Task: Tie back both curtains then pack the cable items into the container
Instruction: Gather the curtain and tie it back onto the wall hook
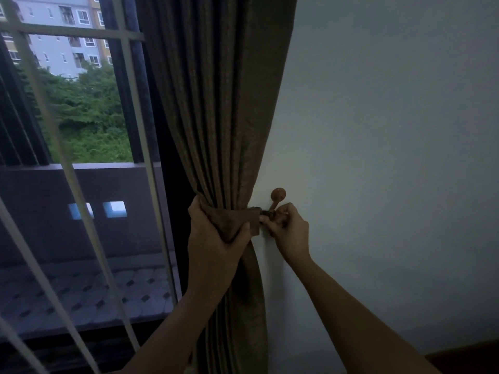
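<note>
A brown curtain (pixel 216 103) hangs gathered beside the white wall (pixel 378 130). A matching brown tie-back band (pixel 252 218) wraps around its narrowed waist. My left hand (pixel 213 238) squeezes the gathered curtain and the band together. My right hand (pixel 289 229) pinches the band's small end loop against the wall. That loop sits at the brown wall hook (pixel 278 197), just under its round knob. Whether the loop is over the hook is hidden by my fingers. No cable items or container are in view.
A window with pale bars (pixel 127 103) fills the left side, with a balcony wall (pixel 81 206), trees and buildings outside. A dark wooden edge (pixel 464 357) shows at the bottom right corner.
</note>
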The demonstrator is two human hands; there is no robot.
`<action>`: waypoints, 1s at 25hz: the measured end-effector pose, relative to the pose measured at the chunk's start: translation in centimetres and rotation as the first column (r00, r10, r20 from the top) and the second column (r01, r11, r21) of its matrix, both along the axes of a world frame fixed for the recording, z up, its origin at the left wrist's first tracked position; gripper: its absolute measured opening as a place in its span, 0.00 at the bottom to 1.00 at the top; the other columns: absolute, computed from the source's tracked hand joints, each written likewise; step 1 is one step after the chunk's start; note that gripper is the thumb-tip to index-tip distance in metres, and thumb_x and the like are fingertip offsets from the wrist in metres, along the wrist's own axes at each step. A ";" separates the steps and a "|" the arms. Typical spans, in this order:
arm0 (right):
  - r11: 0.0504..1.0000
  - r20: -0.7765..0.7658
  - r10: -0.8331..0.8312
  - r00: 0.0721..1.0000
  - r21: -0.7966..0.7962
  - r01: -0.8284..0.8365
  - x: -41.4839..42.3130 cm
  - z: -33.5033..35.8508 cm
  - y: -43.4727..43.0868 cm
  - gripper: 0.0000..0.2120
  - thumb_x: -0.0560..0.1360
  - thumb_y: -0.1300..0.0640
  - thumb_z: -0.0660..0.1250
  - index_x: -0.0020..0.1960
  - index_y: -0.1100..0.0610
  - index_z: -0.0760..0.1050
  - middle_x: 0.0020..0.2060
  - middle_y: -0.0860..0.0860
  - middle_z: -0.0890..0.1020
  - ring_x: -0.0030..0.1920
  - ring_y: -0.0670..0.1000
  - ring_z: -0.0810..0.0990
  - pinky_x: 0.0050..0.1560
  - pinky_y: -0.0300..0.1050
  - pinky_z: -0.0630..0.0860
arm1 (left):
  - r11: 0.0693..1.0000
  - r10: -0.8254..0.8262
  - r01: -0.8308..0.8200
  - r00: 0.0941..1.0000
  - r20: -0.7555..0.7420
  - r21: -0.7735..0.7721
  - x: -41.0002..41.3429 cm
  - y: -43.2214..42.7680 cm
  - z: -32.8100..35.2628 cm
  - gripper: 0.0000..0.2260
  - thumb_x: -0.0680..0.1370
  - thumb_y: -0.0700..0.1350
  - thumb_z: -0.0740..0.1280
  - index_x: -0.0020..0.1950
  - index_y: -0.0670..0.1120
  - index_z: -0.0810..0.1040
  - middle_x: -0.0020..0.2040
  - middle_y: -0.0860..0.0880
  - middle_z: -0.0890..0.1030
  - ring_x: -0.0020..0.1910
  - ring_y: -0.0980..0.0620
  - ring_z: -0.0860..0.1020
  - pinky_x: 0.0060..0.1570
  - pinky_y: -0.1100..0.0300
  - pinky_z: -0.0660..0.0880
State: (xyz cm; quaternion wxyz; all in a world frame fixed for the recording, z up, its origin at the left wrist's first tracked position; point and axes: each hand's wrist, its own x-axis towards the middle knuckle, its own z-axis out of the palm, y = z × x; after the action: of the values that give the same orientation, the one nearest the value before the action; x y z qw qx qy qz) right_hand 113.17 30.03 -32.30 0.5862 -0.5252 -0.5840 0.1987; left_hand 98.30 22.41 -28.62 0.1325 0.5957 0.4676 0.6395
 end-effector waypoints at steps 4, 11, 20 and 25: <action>0.964 -0.092 0.160 0.983 -0.200 -0.176 1.3 0.9 -0.1 0.14 0.67 0.53 0.76 0.42 0.53 0.71 0.33 0.50 0.81 0.36 0.45 0.81 0.41 0.43 0.78 | 1.000 -0.013 0.013 1.000 0.010 -0.004 -0.8 -0.2 -0.6 0.37 0.69 0.42 0.75 0.72 0.41 0.58 0.61 0.52 0.71 0.59 0.57 0.72 0.52 0.81 0.67; 0.897 -0.198 0.206 0.958 -0.353 -0.266 1.8 2.6 -0.5 0.12 0.65 0.65 0.70 0.43 0.55 0.71 0.34 0.51 0.77 0.44 0.55 0.77 0.54 0.54 0.76 | 0.998 -0.061 0.061 0.998 0.003 -0.022 -1.5 -0.9 -0.5 0.37 0.68 0.41 0.75 0.71 0.41 0.59 0.56 0.61 0.71 0.51 0.71 0.72 0.51 0.79 0.70; 0.779 -0.902 0.139 0.410 -0.156 -0.608 1.3 5.4 -1.7 0.15 0.69 0.77 0.47 0.40 0.59 0.64 0.40 0.56 0.71 0.47 0.59 0.77 0.47 0.54 0.81 | 0.993 -0.117 0.118 0.993 0.033 -0.029 -1.3 -0.7 -0.6 0.38 0.68 0.44 0.75 0.72 0.47 0.58 0.57 0.64 0.70 0.54 0.74 0.71 0.49 0.81 0.69; 0.748 -0.505 0.206 0.838 -0.471 -0.468 2.4 6.6 -2.4 0.21 0.72 0.73 0.55 0.62 0.57 0.61 0.47 0.57 0.81 0.51 0.57 0.82 0.56 0.53 0.76 | 0.997 -0.079 0.079 0.997 0.013 -0.007 -1.6 -1.2 -0.6 0.36 0.69 0.44 0.75 0.71 0.45 0.60 0.59 0.57 0.72 0.56 0.64 0.73 0.51 0.80 0.69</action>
State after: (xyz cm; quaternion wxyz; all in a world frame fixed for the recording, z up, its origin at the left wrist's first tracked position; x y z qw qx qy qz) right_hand 115.56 27.61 -25.71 0.4634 -0.5041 -0.4420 0.5794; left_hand 96.71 21.26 -29.18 0.1629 0.6093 0.4450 0.6358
